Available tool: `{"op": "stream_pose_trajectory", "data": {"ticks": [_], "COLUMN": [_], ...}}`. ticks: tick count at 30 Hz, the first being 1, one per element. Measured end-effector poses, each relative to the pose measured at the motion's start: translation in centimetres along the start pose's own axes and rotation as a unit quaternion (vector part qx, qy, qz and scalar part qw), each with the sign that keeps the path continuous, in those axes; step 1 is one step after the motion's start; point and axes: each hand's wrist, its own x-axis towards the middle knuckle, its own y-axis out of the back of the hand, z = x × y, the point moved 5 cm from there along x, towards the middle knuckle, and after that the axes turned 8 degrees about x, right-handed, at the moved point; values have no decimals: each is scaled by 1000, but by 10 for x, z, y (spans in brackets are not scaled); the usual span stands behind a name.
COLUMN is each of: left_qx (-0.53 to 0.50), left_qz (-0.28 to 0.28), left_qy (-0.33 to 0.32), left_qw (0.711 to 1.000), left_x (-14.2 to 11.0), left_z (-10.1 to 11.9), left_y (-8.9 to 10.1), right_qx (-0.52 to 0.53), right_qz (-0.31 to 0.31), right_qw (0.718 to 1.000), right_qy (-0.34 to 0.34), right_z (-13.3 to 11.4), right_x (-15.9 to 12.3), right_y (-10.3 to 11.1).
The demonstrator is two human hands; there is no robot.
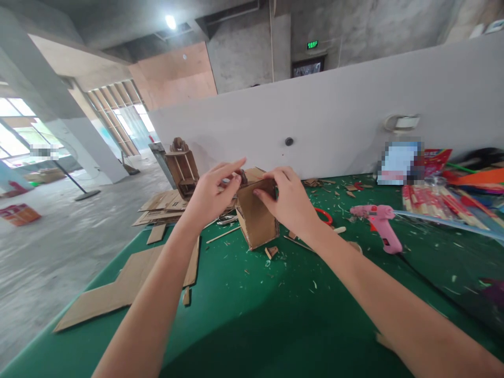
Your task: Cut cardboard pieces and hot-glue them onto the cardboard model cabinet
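Observation:
A small cardboard box (pixel 258 223) stands upright on the green table, one flat brown side facing me. My right hand (pixel 289 199) pinches its top edge, thumb on the near face and fingers behind. At the upper left of the box is my left hand (pixel 218 191), its index finger stretched out and its thumb bent in. A small dark brown piece shows by those fingertips; whether it is loose or part of the box I cannot tell. Close to the box's foot lies a cardboard scrap (pixel 271 252).
A pink glue gun (pixel 381 223) with its cord lies right, near red-handled scissors (pixel 325 215). Cut cardboard sheets (pixel 129 275) lie left. A cardboard model (pixel 183 170) stands behind. Packets of sticks (pixel 441 207) and a blurred screen (pixel 399 163) are far right. A white partition (pixel 338 115) backs the table.

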Motion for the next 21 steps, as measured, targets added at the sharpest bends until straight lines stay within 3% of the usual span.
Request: {"op": "stream_pose_trajectory", "data": {"ticks": [4, 10, 21], "left_qx": [10, 8, -2], "left_qz": [-20, -40, -11], "left_qy": [-9, 38, 19], "left_qw": [1000, 998, 1000], "left_x": [-4, -5, -7], "left_z": [-5, -16, -18], "left_y": [-4, -5, -5], "right_qx": [-16, -31, -63], "right_qz": [9, -6, -70], "right_qw": [1000, 999, 995], "right_qy": [-14, -19, -31], "right_z": [0, -1, -6], "right_x": [-1, -1, 1], "right_y": [-2, -3, 4]}}
